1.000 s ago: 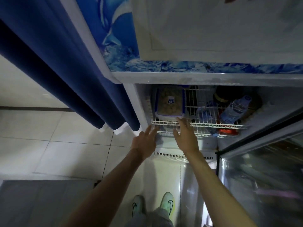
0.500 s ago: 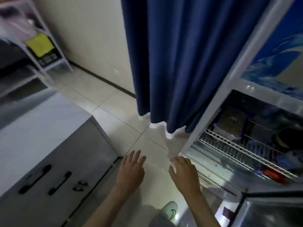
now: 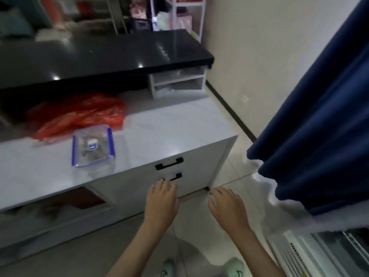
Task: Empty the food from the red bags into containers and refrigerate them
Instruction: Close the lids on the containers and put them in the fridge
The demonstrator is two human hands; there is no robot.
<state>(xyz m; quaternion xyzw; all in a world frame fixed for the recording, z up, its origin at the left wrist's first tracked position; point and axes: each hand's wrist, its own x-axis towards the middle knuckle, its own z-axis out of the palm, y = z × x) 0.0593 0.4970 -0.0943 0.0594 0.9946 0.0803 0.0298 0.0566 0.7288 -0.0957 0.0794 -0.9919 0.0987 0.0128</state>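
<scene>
At the far left, the red bags lie crumpled on the pale tabletop, pushed back under the edge of a black counter. Just in front of them, and touching their near edge, stands a clear container with blue clips and its lid on. Some food shows through the lid, but it is too blurred to say what kind. A small white and blue label sits on the middle of the lid.

Below the tabletop, the white cabinet front carries two black handles, one above the other. The person's left hand is held in the air in front of the lower handle, palm down, with the fingers straight and slightly spread; it holds nothing. The right hand hangs just beside it over the tiled floor, also palm down, with relaxed fingers and nothing in them. Both hands are well apart from the container.

To the right, a dark blue curtain falls to the floor. At the bottom right corner, the lower part of the fridge shows, with a white grille.
</scene>
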